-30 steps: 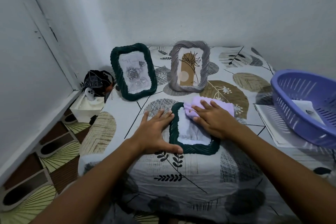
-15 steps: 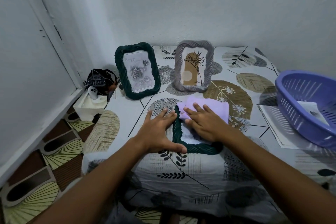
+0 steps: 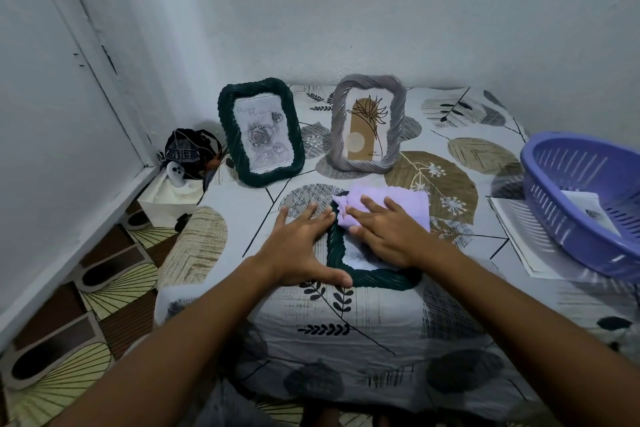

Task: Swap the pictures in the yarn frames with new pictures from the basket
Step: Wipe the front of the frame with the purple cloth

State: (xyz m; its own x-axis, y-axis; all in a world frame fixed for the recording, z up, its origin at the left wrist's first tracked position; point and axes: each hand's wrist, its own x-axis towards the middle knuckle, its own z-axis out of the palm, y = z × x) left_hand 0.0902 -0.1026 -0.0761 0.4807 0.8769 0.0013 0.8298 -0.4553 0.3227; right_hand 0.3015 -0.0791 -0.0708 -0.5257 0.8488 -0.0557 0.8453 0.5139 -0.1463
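- Cloth, lilac: shifted toward far end of flat frame since approx. 1 s ago; then it was bunched over the glass middle, now it is spread over the frame's top edge and the bed sheet beyond.
- Right hand: fingers straight and spread, pressed flat on cloth; nothing gripped. Wiping stroke judged still under way.
- Left hand: placement unchanged; fingers straight and wide, laid on sheet against frame's left side, thumb at near corner. Frame is steadied, not held.
- Flat frame, dark green: lying face up at near edge of bed; more glass exposed than before. Picture inside too blurred to tell.
- Green frame and grey frame: upright at back, pictures in place.
- Basket, purple, at right: a picture seen inside; papers under it.
- Meaning for task: cleaning pass judged nearly done on this frame; standing it up likely next.
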